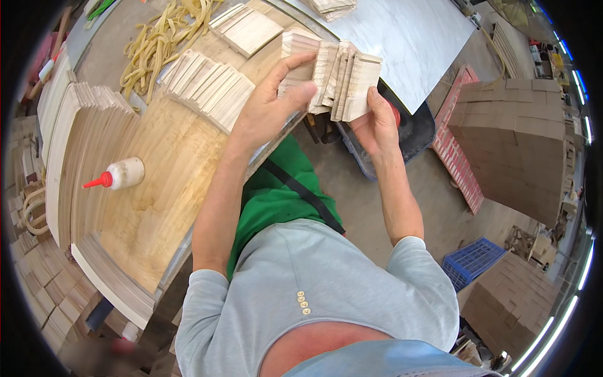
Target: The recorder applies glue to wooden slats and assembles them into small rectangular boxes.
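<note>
A fanned stack of small, thin wooden boards (359,81) is held up in front of me, past the table's right edge. My right hand (378,124) grips the stack from its right side, with the thumb on the front board and the other fingers hidden behind. At the left end, my left hand (267,103) curls around more boards (295,78), its thumb and index finger at their edges. Its remaining fingers are out of sight. Close to my left wrist, a leaning row of similar boards (210,88) lies on the wooden table (157,220).
A white glue bottle (127,173) with a red nozzle lies on the table. Beyond are yellow bands (151,53) and a flat board stack (248,29). Tall curved boards (85,157) line the left edge. A dark tub (414,129) and blue crate (472,261) are at right.
</note>
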Tool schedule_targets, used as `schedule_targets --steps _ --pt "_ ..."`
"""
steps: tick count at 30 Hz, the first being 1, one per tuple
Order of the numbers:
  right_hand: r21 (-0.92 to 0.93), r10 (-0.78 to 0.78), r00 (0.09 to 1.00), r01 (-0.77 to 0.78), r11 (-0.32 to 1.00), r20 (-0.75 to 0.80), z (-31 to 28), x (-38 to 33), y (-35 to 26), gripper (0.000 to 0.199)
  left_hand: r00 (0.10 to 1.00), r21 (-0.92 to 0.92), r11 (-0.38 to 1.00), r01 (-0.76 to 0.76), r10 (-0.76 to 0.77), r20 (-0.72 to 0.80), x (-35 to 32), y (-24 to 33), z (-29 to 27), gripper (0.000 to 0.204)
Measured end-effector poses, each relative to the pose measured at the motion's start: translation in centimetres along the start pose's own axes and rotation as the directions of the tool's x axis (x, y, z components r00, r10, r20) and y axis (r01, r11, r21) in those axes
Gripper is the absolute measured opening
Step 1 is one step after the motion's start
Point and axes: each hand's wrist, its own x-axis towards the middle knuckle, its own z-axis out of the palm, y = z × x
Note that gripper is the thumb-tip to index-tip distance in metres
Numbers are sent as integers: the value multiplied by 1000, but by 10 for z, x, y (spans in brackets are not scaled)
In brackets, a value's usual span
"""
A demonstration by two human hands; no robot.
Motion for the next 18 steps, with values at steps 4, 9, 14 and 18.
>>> schedule_targets --steps 4,9,14,18 --pt "0 -9 1000 9 1000 4 -3 -1 0 54 997 264 963 -59 70 -33 0 2 5 50" --pt "22 -13 1000 13 1000 -15 -10 -2 1 51 993 252 967 -50 75 -94 5 -1 13 39" --pt "1 -36 996 36 999 -87 -12 -4 -1 47 992 200 980 -14 38 -120 8 -3 19 37" --pt "47 -47 994 51 998 -97 -8 -7 -5 45 992 85 996 40 -30 -123 10 -1 22 37"
